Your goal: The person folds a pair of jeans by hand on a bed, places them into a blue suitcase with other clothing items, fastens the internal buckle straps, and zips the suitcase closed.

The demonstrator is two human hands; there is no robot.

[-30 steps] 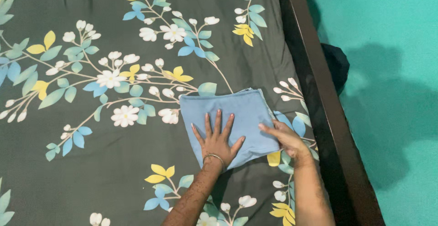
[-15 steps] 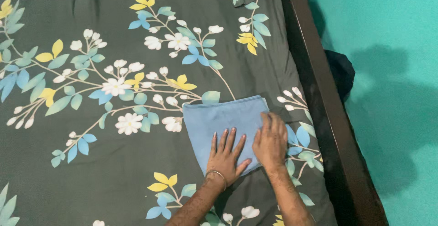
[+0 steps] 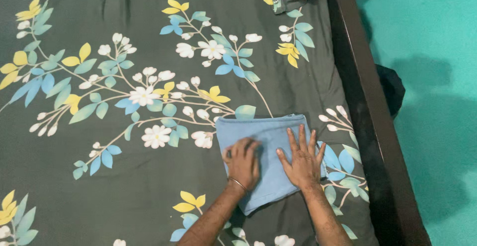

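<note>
Right now both hands lie on a folded blue cloth (image 3: 268,149) near the right edge of a bed covered by a dark floral bedsheet (image 3: 124,176). Flat and open, the right hand (image 3: 302,161) presses on the cloth's right half, its fingers spread, gripping nothing. With fingers curled inward, the left hand (image 3: 243,162) rests on the cloth's left half; a thin bangle (image 3: 237,182) circles its wrist. Alongside the bed runs a dark wooden bed frame (image 3: 367,112), with teal floor (image 3: 437,37) beyond.

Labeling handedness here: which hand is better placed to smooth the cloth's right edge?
Probably right. The right hand lies flat, fingers spread, on the cloth beside that edge; the left hand is curled nearer the cloth's left side.
</note>
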